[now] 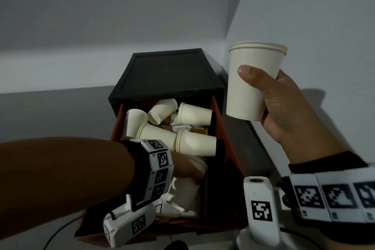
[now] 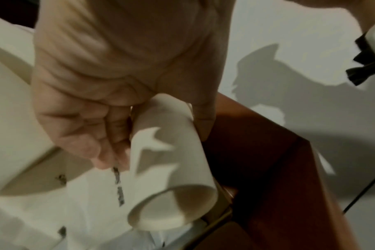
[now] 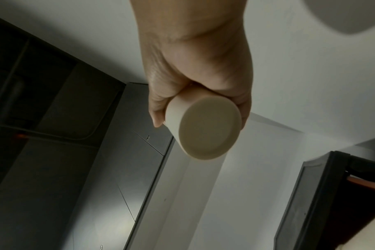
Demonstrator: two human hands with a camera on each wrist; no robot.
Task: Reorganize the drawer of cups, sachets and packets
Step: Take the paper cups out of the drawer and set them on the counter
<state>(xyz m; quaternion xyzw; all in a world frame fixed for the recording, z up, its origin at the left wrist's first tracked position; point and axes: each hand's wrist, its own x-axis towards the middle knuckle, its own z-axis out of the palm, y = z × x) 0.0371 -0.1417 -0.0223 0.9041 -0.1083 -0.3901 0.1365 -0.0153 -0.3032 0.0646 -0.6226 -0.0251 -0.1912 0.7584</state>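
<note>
The right hand (image 1: 284, 105), at about 2 o'clock in the head view, wraps thumb and fingers around a short nested stack of cream paper cups (image 1: 252, 81), held upright in the air above and to the right of the open orange-walled drawer (image 1: 229, 148). That drawer juts from a black box-shaped cabinet (image 1: 168, 75) at 12 o'clock and holds a jumble of toppled cream paper cups (image 1: 194, 116) over small white and brown sachets (image 1: 182, 128). At 6 o'clock the left hand (image 2: 109, 94) reaches into the drawer's near end, fingers and thumb curled around one single cream paper cup (image 2: 173, 172) lying on its side.
</note>
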